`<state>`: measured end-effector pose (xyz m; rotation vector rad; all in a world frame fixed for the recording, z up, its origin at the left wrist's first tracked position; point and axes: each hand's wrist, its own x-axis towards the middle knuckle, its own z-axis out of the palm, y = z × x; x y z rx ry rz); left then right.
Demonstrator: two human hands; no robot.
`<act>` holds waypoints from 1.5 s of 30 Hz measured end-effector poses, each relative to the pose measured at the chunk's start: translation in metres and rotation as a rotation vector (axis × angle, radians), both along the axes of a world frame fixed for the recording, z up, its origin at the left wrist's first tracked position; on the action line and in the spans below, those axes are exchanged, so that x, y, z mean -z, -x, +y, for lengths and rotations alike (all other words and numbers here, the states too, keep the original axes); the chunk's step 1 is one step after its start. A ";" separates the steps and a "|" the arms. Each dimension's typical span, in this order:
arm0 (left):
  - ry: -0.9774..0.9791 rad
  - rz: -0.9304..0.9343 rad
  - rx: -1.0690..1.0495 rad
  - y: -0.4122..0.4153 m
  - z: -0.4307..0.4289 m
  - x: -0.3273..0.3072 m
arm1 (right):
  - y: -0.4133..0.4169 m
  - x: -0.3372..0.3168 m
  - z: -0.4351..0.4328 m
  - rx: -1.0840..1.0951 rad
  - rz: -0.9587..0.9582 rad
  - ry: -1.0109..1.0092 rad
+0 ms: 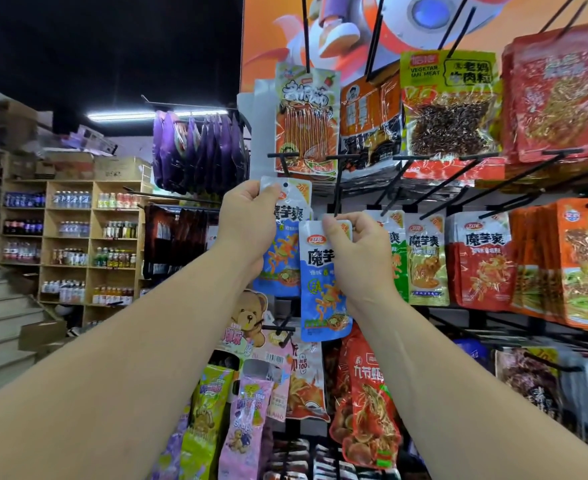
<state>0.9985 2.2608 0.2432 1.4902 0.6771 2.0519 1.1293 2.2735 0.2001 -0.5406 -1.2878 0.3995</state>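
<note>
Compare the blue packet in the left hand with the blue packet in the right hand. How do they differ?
The left packet, pinched by the left hand, is held higher; the right packet, pinched by the right hand, hangs lower and overlaps its edge. The left packet shows its hanging hole at the top; fingers cover the right packet's top. Both are blue with white tops and orange food pictures.

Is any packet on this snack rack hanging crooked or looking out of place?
Slightly. Near the bottom, the pink packet leans sideways across its neighbours instead of hanging straight. Higher up, the left hand pinches the upper blue packet and the right hand the lower blue packet; neither looks damaged.
</note>
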 end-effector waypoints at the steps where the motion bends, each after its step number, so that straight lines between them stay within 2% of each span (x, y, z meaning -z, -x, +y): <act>1: -0.003 0.003 -0.005 0.001 0.000 0.000 | 0.000 0.000 0.000 -0.005 0.002 0.004; 11: 0.059 -0.030 0.058 0.003 -0.001 -0.007 | -0.005 0.002 0.004 -0.008 0.014 0.023; 16: 0.170 -0.056 0.091 0.006 0.004 -0.014 | -0.008 0.002 0.004 -0.012 0.003 0.026; 21: 0.148 0.051 -0.002 0.012 0.024 -0.005 | -0.006 0.002 0.008 -0.043 0.043 0.037; 29: 0.098 0.241 -0.243 0.019 0.061 0.005 | -0.012 0.005 0.017 0.082 0.087 0.150; 37: 0.048 0.424 -0.459 0.024 0.081 0.008 | -0.012 0.006 0.015 0.165 -0.022 0.149; 45: 0.094 0.492 -0.664 0.025 0.077 0.008 | -0.012 0.006 0.011 0.175 -0.055 0.177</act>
